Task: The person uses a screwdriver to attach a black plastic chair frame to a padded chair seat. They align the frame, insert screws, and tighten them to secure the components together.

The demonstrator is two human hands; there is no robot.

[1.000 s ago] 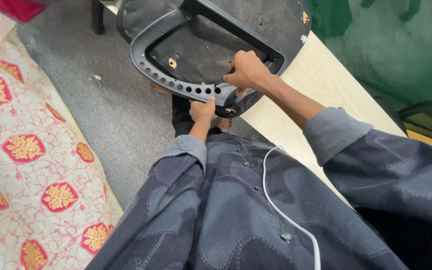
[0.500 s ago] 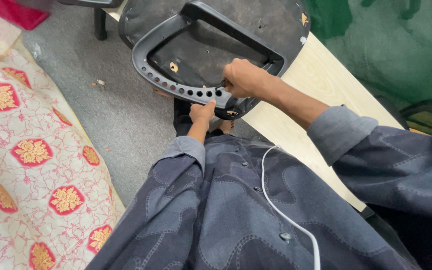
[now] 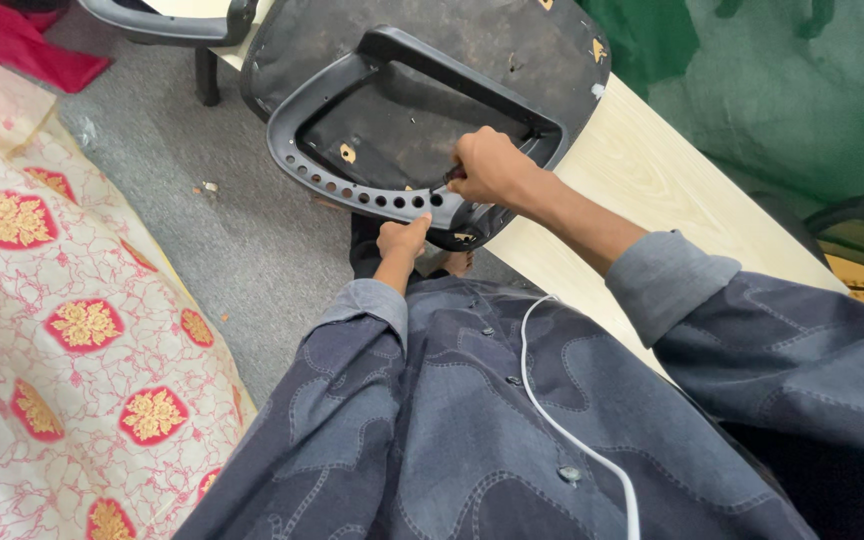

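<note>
right hand [image 3: 490, 166]: fist closed around a slim tool handle [image 3: 452, 175], dark with a bit of red showing; tip hidden behind the frame, can't tell the tool type.
left hand [image 3: 404, 238]: fingers curled up under the near edge of the armrest frame [image 3: 352, 190], thumb up against it; bracing, nothing separate in its grip.
armrest frame: grey plastic loop with a row of round holes along the near rail, lying on the underside of the chair seat [image 3: 472, 40].
chair seat: flipped bottom-up, resting partly on the desk [image 3: 642, 170], near end overhanging toward the person's lap.
progress: judging by the pose, fastening work at the near-right corner of the frame is in hand. Frame sits flush on the seat here; whether any screw is in or out can't be seen. A bare metal bit [image 3: 348, 153] shows inside the loop.
around: grey carpet floor [image 3: 252, 250] left of centre, red-and-gold patterned cloth [image 3: 72, 330] far left, second chair arm [image 3: 167, 20] at top left, white cable [image 3: 562, 430] across the shirt.
</note>
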